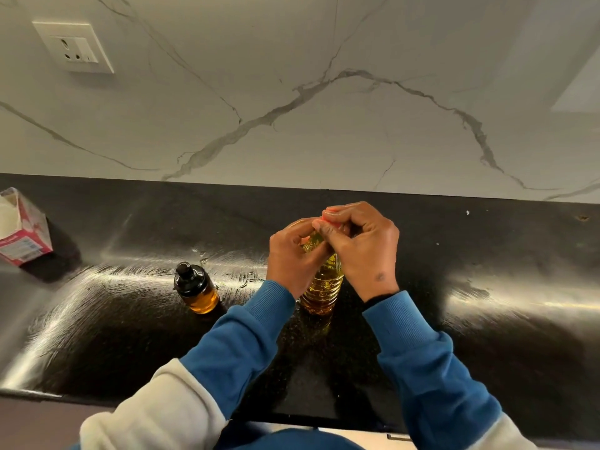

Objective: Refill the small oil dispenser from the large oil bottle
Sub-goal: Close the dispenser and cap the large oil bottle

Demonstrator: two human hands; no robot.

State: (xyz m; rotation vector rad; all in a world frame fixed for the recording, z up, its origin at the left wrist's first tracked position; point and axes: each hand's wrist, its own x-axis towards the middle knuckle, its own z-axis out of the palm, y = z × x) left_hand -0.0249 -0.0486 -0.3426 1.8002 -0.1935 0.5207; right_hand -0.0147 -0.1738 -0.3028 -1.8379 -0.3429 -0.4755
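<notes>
The large oil bottle (324, 287), clear ribbed plastic with yellow oil, stands upright on the black counter (454, 336) in the middle. My left hand (292, 254) grips its neck and shoulder. My right hand (360, 245) curls its fingers around the red cap on top, which is mostly hidden. To the left of the bottle, a short gap away, stands the small oil dispenser (195, 289), a glass jar with a black lid and a little amber oil in the bottom.
An opened pink and white carton (22, 227) lies at the counter's far left. A marble backsplash rises behind the counter, with a white wall socket (74, 47) at upper left. The counter's front edge runs just before my body.
</notes>
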